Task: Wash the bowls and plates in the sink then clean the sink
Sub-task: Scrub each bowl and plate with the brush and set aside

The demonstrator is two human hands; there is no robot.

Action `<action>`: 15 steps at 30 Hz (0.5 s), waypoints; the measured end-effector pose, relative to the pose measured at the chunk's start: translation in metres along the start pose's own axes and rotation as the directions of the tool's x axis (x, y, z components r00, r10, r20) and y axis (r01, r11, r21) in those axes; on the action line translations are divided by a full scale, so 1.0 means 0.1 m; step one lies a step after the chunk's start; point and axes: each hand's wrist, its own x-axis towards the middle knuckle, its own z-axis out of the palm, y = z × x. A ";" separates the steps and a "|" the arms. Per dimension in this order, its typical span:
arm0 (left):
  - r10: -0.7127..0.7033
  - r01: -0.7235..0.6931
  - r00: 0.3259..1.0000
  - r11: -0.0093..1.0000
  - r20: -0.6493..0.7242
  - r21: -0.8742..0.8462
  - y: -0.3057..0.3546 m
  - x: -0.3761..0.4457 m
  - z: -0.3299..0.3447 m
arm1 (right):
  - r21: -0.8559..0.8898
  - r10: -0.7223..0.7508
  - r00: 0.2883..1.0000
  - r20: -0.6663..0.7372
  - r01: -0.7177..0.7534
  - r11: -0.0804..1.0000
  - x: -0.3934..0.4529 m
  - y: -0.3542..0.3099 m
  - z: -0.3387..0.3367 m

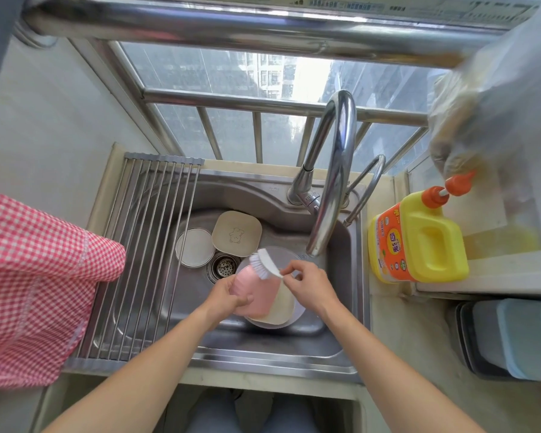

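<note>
In the steel sink (338, 335) my left hand (228, 296) grips a pink plate (258, 292) by its left edge, tilted over a cream plate (284, 306) and a clear round dish (277, 256). My right hand (306, 284) pinches the handle of a white dish brush (264, 260), whose bristles rest on the pink plate's upper edge. A cream square plate with a bear drawing (236, 233) and a white round dish (195, 247) lie at the back of the basin beside the drain strainer (224, 265).
The tall faucet (334, 170) arches over the basin's right side. A roll-up drying rack (144, 251) covers the sink's left part, with a red checked cloth (28, 282) left of it. A yellow detergent bottle (419, 242) stands on the right counter.
</note>
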 end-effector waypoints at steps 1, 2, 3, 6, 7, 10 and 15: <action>0.000 0.000 1.000 1.000 0.008 -0.013 0.00 -0.01 -0.01 | 0.005 -0.036 0.999 0.025 0.036 0.999 -0.03 -0.04 0.02; 0.002 -0.002 1.000 1.000 0.015 -0.023 0.00 -0.02 -0.01 | 0.002 -0.041 0.999 0.025 0.041 0.999 -0.04 -0.04 0.03; 0.008 -0.008 1.000 0.999 0.017 -0.032 -0.01 -0.03 -0.01 | -0.011 -0.013 1.000 -0.002 0.013 1.000 -0.03 -0.02 0.02; 0.025 -0.024 1.000 0.999 0.018 -0.029 -0.05 -0.06 -0.01 | -0.083 0.136 0.988 -0.070 -0.142 0.986 0.00 0.11 -0.05; 0.026 -0.026 1.000 0.999 0.016 -0.033 -0.05 -0.06 -0.01 | -0.074 0.132 0.989 -0.064 -0.137 0.988 0.01 0.12 -0.05; 0.024 -0.024 1.000 0.999 0.009 -0.033 -0.06 -0.05 -0.01 | -0.001 -0.041 0.999 0.014 0.041 0.999 -0.02 -0.02 0.00; 0.031 -0.030 0.999 0.999 0.031 -0.029 -0.07 -0.10 0.01 | -0.084 0.056 0.998 -0.039 -0.059 0.995 0.02 0.10 -0.01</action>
